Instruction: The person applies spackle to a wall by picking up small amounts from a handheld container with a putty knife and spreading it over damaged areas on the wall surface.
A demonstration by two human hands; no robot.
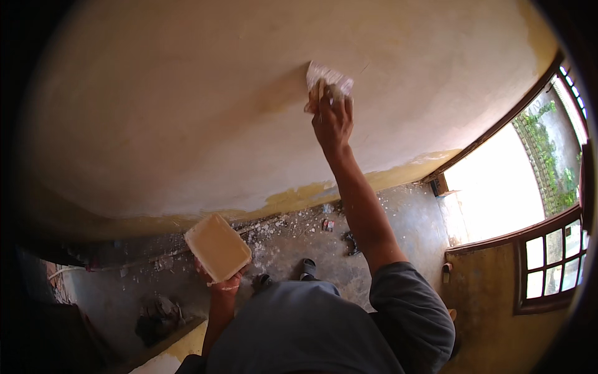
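My right hand is raised against the wall, gripping a flat scraper smeared with white paste, its blade at the wall surface. Below and to the left, my left hand, streaked with white, supports a rectangular board or shallow tray coated in beige paste. The wall is pale and patchily coated, with yellower areas along its lower edge.
The concrete floor is strewn with white flakes, a small packet and a thin pipe along the wall. My sandaled foot shows below. A dark heap lies lower left. A bright doorway and paned window are right.
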